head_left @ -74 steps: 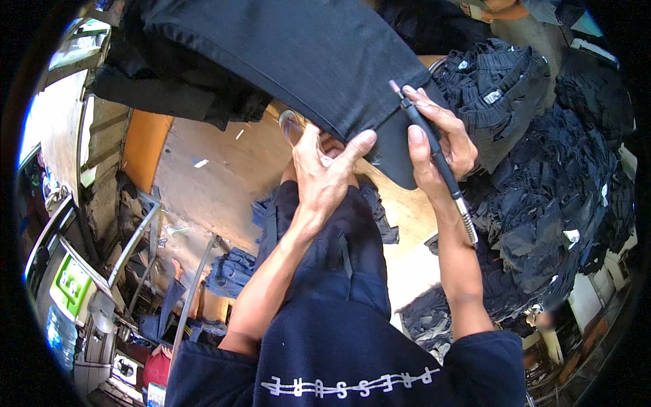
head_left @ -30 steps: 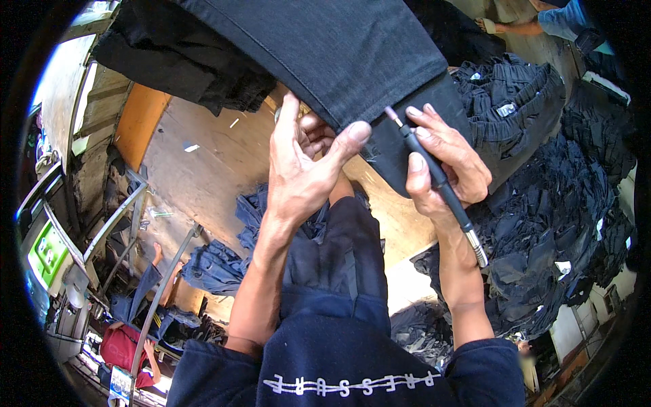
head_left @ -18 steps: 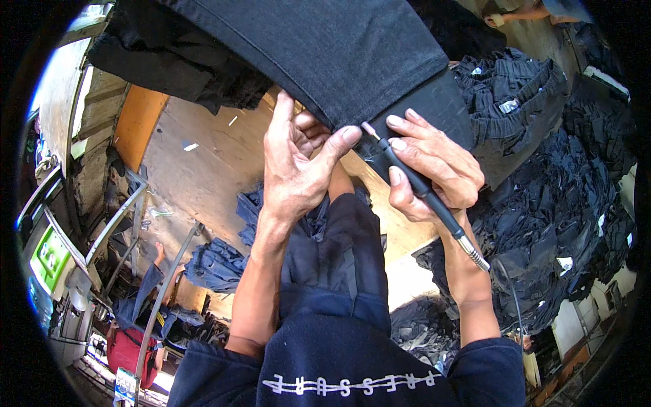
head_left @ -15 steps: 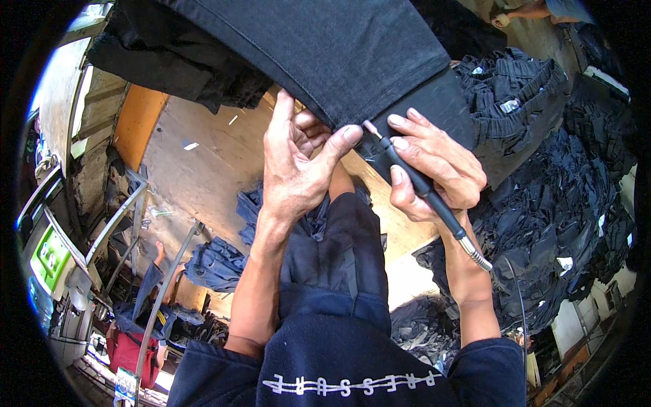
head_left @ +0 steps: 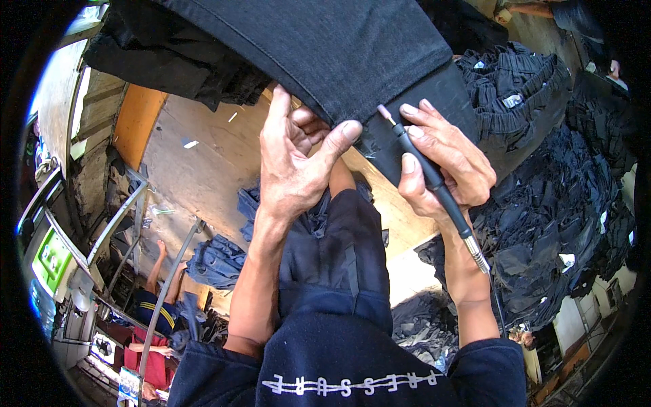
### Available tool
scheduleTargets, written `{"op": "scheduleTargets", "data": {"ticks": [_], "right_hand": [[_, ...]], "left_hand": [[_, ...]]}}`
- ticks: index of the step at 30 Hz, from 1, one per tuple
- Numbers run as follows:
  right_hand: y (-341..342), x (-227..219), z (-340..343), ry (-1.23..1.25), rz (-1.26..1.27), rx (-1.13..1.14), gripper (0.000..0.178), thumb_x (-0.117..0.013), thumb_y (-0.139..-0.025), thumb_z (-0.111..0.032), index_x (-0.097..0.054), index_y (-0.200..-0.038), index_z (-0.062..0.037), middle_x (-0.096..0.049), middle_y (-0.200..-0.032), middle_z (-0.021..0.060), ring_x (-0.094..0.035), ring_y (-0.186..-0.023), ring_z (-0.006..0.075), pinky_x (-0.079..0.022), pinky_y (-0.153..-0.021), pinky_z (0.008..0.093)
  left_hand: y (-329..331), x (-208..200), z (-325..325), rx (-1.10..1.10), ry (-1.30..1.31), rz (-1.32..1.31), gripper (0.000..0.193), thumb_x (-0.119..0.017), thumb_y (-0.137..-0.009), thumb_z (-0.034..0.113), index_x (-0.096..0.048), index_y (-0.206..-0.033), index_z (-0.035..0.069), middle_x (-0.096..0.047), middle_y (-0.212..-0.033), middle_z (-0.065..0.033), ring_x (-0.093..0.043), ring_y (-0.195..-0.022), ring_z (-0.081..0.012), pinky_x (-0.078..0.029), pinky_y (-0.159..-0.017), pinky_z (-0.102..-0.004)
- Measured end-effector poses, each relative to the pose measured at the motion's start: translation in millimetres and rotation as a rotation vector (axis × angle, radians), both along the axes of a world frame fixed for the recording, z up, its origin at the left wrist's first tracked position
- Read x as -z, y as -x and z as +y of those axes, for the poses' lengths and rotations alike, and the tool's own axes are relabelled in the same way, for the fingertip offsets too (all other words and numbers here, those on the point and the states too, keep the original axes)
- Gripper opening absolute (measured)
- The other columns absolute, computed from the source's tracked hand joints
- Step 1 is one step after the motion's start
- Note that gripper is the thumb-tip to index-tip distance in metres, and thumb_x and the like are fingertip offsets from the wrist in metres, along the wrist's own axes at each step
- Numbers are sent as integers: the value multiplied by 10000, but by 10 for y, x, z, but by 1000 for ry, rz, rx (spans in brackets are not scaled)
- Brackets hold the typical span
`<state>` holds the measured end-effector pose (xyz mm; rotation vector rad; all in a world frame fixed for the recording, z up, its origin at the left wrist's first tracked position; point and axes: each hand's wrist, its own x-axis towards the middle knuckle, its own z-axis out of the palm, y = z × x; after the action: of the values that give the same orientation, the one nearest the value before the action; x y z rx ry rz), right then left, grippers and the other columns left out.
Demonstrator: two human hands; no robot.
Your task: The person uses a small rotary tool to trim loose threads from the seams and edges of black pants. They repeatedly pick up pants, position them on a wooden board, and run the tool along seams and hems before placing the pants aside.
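Black denim trousers (head_left: 325, 54) stretch across the top, the leg's hem lying over a dark flat panel (head_left: 444, 102). My left hand (head_left: 291, 159) pinches the near corner of the hem, thumb on top and fingers partly hidden beneath the cloth. In my right hand (head_left: 461, 163) is a black rotary grinder handpiece (head_left: 432, 176) with a small pinkish tip and a metal spring at its rear end. Its tip points at the hem edge, just right of my left thumb; whether it touches the cloth I cannot tell.
Gathered black garments (head_left: 515, 95) lie at the right, above a large heap of dark cloth (head_left: 549, 210). A wooden board (head_left: 203, 149) spreads below the trousers. Blue denim (head_left: 217, 261) sits at lower left, near a metal bar (head_left: 166, 292) and a person in red (head_left: 156, 359).
My right hand and the grinder handpiece have shifted slightly right, the tip moving up and right along the hem. My left hand stays nearly in place. People in the background have moved.
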<state>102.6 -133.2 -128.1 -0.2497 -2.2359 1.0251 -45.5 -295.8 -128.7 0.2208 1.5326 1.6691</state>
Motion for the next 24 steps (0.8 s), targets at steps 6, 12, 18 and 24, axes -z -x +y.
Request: {"op": "scheduleTargets", "data": {"ticks": [6,12,18,24], "right_hand": [[-12,5,-7,18,-7,42,272,-708,-846,19,-747,-1105,92,-801,-1043,313,-812,-1090,444,-626,-1045,598],[-35,9,-11,20,-20,69,285,-704,-858,21,-750,-1130,90,-798,-1078,314,-806,-1110,440,-617,-1059,601],[-23,-8,-5,13,-26,22,275,-706,-854,12,-754,-1117,79,-803,-1076,296,-808,-1109,441,-621,-1052,607],[11,6,0,24,6,-26,282,-762,-801,-25,-793,-1071,52,-815,-971,209,-831,-1033,406,-656,-1004,568]], "left_hand": [[-3,-11,1,-6,8,0,707,-831,-977,-1,-431,-1560,-8,-770,-1235,-208,-776,-1131,-256,-630,-1038,-375],[-6,-3,5,-11,3,17,718,-828,-980,3,-423,-1572,-10,-771,-1232,-209,-776,-1132,-260,-629,-1040,-380],[-1,-4,-3,-8,-5,-10,718,-820,-984,-8,-414,-1576,-10,-770,-1238,-207,-774,-1132,-256,-627,-1035,-374],[-11,-5,-6,-20,-5,-21,720,-820,-980,-19,-414,-1576,-9,-767,-1251,-206,-774,-1135,-255,-625,-1038,-373]]}}
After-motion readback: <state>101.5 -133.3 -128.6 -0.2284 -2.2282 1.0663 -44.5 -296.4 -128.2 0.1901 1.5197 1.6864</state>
